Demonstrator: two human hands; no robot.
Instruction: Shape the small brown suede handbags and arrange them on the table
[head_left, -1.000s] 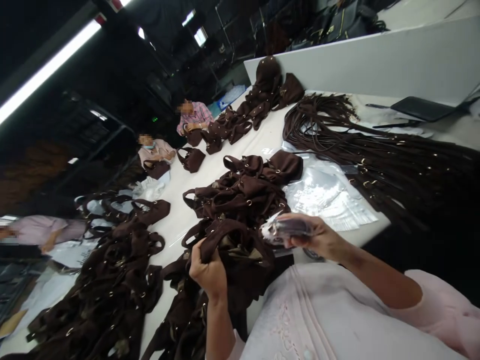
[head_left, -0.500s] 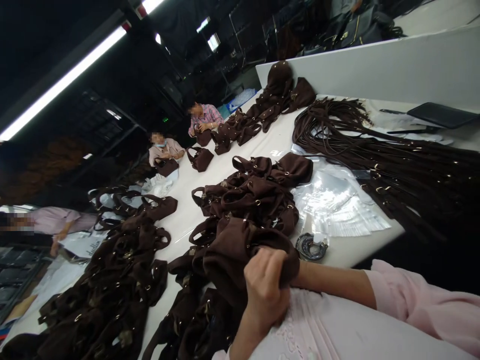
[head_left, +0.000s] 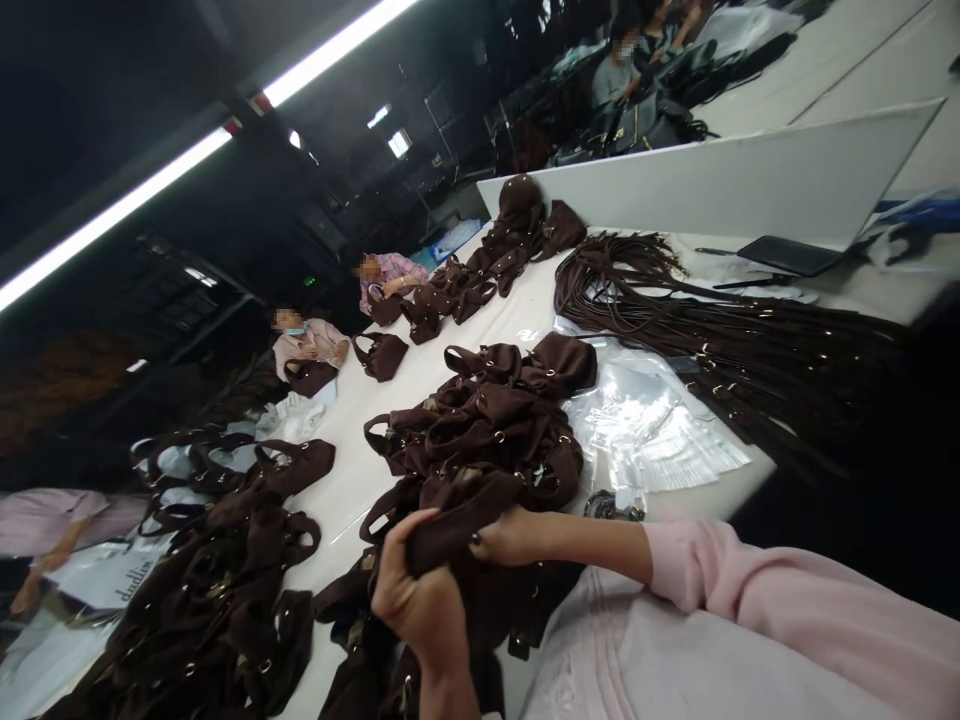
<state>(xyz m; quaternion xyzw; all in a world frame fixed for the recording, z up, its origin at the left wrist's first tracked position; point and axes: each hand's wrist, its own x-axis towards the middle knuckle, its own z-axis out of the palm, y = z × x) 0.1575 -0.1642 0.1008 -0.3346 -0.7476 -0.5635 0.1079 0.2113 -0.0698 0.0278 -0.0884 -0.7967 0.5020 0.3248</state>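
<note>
— Brown suede is all I can make out near you; which piece do you have?

— You have the dark brown bag (head_left: pixel 465 530) at the near edge of the white table (head_left: pixel 420 385), right in front of your chest. Your left hand (head_left: pixel 420 600) is closed in a fist around a bunched fold of it, knuckles up. Your right hand (head_left: pixel 510 540) comes in from the right in its pink sleeve (head_left: pixel 720 585) and its fingers are curled onto the bag's upper edge, gripping the cloth. The two hands sit just beside each other on the same piece.

— And what lies around it?

— Directly behind your bag is a heap of brown bags (head_left: pixel 487 420) with small metal rings, touching the one you hold. To your left a second long heap (head_left: pixel 225 570) runs along the table edge. To your right, clear plastic sleeves (head_left: pixel 652 430) lie flat, and a small coil of dark cord (head_left: pixel 611 505) sits at their near corner, just beside your right wrist. Beyond them a thick bundle of brown straps (head_left: pixel 720 330) with metal buckles fans out across the table.

— Anyone else?

— Two people sit at the far side, each with hands on a brown bag: one in a pale top (head_left: pixel 304 340), one in a checked shirt (head_left: pixel 386 272). A third person's sleeve (head_left: pixel 52 515) shows at the far left. A white partition (head_left: pixel 712 175) stands at the table's far end
</note>
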